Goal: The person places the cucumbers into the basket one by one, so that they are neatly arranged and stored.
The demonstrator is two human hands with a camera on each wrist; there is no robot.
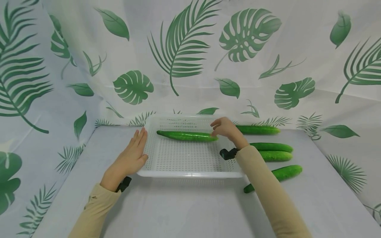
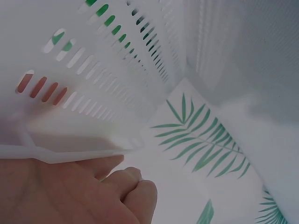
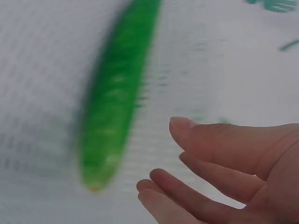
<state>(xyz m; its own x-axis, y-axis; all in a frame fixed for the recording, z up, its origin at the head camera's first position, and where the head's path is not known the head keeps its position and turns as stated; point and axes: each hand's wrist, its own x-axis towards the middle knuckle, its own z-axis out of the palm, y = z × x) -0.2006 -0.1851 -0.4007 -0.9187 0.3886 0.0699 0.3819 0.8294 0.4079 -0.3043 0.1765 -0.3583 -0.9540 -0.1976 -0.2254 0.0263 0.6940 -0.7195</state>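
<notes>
A white slotted plastic basket (image 1: 190, 174) stands on the table, and one cucumber (image 1: 187, 136) lies lengthwise inside it towards the far wall. My left hand (image 1: 131, 157) rests along the basket's left rim with its fingers extended; in the left wrist view the hand (image 2: 88, 186) lies against the rim. Over the basket's right side is my right hand (image 1: 227, 129), fingers loosely bent, close to the cucumber's right end. In the right wrist view a gap shows between the fingertips (image 3: 161, 175) and the cucumber (image 3: 117, 102), and nothing is between thumb and fingers.
Right of the basket lie several more cucumbers: one at the back (image 1: 259, 130), a pair (image 1: 275, 156) side by side, and a slanted one (image 1: 287, 173) partly hidden under my right sleeve (image 1: 268, 188). A leaf-patterned white cloth (image 1: 190, 89) hangs behind the table (image 1: 184, 208).
</notes>
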